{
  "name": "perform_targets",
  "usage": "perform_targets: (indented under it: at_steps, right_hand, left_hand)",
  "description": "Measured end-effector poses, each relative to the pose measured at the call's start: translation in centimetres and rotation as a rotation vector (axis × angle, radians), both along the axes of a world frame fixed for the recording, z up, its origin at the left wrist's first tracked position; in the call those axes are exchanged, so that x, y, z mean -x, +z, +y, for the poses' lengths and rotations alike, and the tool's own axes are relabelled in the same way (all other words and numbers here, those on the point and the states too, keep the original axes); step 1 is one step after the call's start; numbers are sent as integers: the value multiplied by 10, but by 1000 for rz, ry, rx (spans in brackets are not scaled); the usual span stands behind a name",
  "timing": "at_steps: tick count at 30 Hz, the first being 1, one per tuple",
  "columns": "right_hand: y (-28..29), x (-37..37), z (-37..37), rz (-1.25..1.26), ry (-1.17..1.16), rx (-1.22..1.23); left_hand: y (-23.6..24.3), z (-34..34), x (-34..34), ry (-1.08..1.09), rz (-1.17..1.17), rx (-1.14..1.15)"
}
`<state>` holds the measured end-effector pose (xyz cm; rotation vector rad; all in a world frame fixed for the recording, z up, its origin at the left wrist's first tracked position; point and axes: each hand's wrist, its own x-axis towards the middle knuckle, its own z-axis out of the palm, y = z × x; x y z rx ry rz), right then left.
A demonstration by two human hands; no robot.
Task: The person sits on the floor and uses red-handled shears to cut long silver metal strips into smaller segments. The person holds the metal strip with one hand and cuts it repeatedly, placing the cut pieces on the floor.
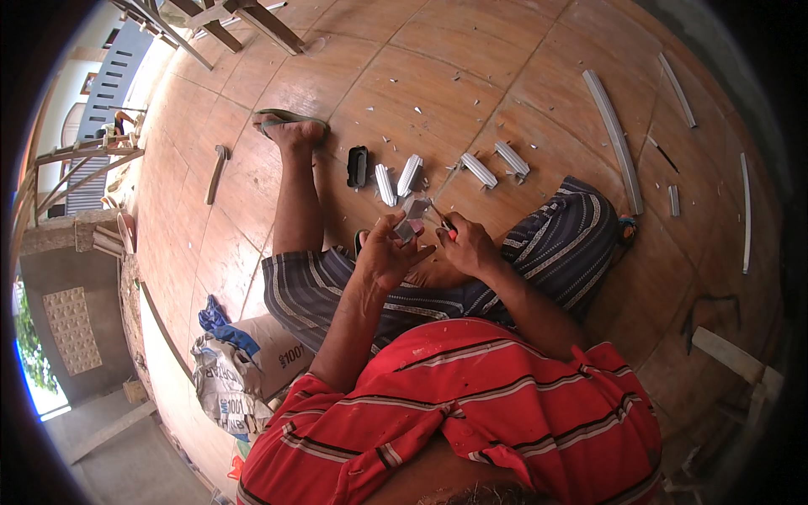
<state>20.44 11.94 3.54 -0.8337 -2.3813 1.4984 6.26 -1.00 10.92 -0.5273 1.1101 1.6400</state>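
Between the thumb and fingers of my left hand (389, 257) is a small, shiny grey cut piece (414, 217), thin and sheet-like. My right hand (471, 251) is closed around a red-and-black-handled cutting tool (450, 230). Its dark tip points at the grey piece; whether the two touch I cannot tell. Just beyond my hands, short ribbed white strip pieces lie on the floor: a pair on the left (410, 175) and a pair on the right (478, 170). A black oblong case (358, 167) stands beside the left pair.
Small offcuts are scattered over the tiled floor (438, 93). Longer white ribbed strips (614, 139) lie to the right. A hammer (217, 174) lies at the left, near a stuffed white sack (227, 379). Wooden supports (265, 25) stand at the far left.
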Motion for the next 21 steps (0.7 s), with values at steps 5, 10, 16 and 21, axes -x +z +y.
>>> perform_targets:
  at_steps: [5,10,16,21]
  right_hand:
    - [0,0,-1,-19,1,-14]
    - [5,0,-2,-41,-6,-9]
    - [-11,0,2,105,-166,218]
    - [-16,4,8,182,-330,790]
  left_hand:
    - [-9,-3,3,0,-11,4]
    - [-5,-3,2,3,-21,6]
    - [-11,-8,5,-115,29,-10]
    - [-19,-10,1,-394,570,228]
